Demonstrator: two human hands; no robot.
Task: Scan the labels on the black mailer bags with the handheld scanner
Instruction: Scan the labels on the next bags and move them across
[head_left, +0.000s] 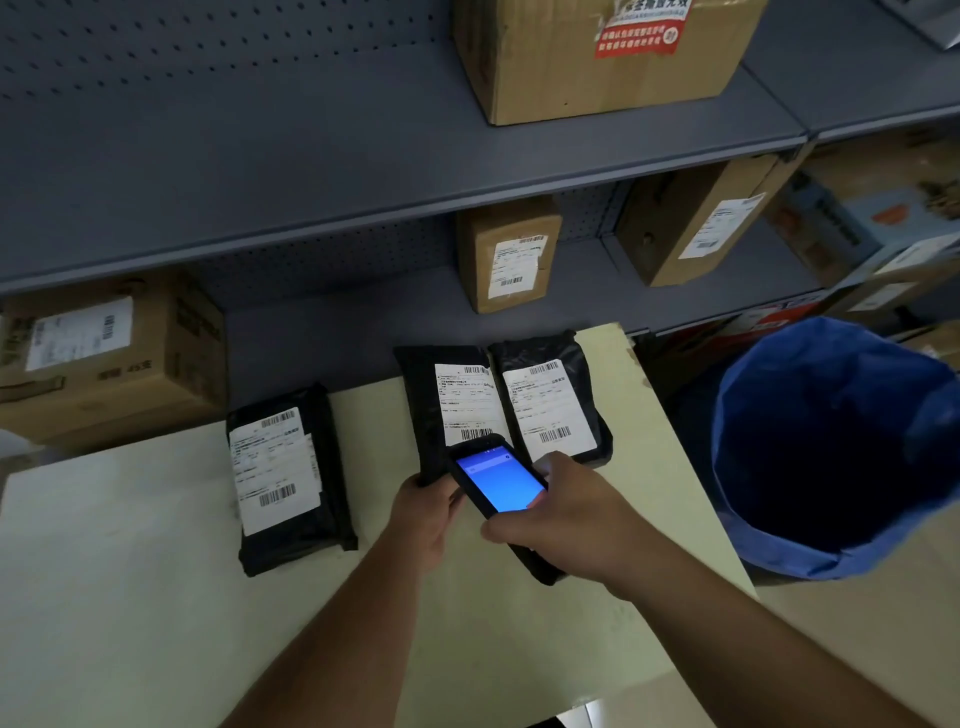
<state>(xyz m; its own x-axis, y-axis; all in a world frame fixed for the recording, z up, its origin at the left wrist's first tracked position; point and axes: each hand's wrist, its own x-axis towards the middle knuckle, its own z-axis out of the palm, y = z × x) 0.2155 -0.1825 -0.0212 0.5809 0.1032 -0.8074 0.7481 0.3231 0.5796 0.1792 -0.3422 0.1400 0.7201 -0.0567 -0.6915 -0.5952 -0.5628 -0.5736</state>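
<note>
1. Three black mailer bags lie flat on a pale table (130, 597), each with a white label facing up that carries small print and two barcodes, one near the top edge and one near the bottom.
2. The left bag (332, 467) sits apart from the others, tilted slightly, its shiny wrinkled plastic showing around the label (274, 470).
3. The middle bag (421, 410) and the right bag (587, 374) lie side by side at the far edge of the table, touching or overlapping along their long sides — which of the two I cannot tell.
4. The right hand (566, 514) is wrapped around a handheld scanner (501, 480), a dark phone-like unit with a lit blue screen, thumb along its near side and fingers behind it. The scanner's top end hangs over the lower barcode of the middle bag's label (465, 400).
5. The left hand (423, 519) pinches the near left corner of the middle bag, fingers closed on the plastic.
6. Beside the table on the right stands a bin (753, 467) lined with a blue bag.
7. Behind the table, grey metal shelves (363, 171) hold brown cardboard boxes (511, 254) with white labels — one large box (111, 358) sits at the far left.
</note>
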